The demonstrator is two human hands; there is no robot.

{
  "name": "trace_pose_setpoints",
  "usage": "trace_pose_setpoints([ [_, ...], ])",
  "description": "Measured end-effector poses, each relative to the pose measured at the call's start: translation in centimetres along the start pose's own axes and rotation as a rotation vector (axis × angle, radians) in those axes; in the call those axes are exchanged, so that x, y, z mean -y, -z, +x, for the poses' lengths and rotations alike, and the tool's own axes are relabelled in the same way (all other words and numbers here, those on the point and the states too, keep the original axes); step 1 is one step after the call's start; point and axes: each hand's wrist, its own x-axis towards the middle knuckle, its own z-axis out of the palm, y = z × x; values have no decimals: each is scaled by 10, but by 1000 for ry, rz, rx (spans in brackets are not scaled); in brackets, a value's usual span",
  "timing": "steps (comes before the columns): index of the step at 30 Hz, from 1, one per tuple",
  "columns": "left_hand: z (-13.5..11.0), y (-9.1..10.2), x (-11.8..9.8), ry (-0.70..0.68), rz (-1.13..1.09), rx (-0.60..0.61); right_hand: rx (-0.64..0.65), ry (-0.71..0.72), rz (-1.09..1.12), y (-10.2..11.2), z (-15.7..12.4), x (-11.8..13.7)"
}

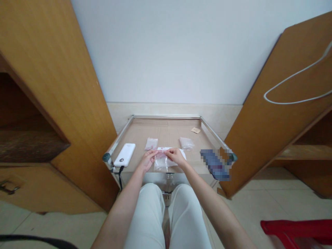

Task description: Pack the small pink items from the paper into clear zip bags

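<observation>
My left hand (148, 160) and my right hand (176, 156) meet over a small clear plastic bag (161, 162) with something pink inside. Both pinch its upper edge between fingers and thumb. A white sheet of paper (180, 154) lies partly under the bag and my right hand. Just beyond my hands lie two more small plastic bags, one with pink contents (151, 144) and one (186, 143) that looks nearly clear. To the left of my left hand rests a white power bank (124, 154) with a black cord.
The cardboard-lined top of a metal-framed cart (166, 133) holds a small tan card (195, 130) and a pixelated blue object (215, 165) at its right corner. Wooden cabinet doors (285, 114) stand open on both sides, with a wall behind. A red object (293, 230) sits on the floor at lower right.
</observation>
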Motion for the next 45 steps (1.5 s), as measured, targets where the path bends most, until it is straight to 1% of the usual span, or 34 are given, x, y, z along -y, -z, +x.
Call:
trace_pose_setpoints([
  [6,-1,-3,1,23,108,52,3,0,-9,-2,0,1],
  [9,-1,-3,2,29,115,69,-5,-3,-4,-6,1,2],
  [14,-1,-2,2,6,78,51,-25,-12,7,-14,2,4],
  [21,0,-1,2,-16,119,24,-47,-2,6,-22,6,-1],
  [28,2,2,5,23,184,-11,-91,1,-8,-26,9,-5],
  [33,2,1,4,-1,178,11,-131,47,-75,-28,9,-5],
  [38,2,0,4,-12,174,14,-135,64,-134,-28,8,-5],
  [45,3,3,6,-1,148,37,-118,58,-121,-27,7,-4],
])
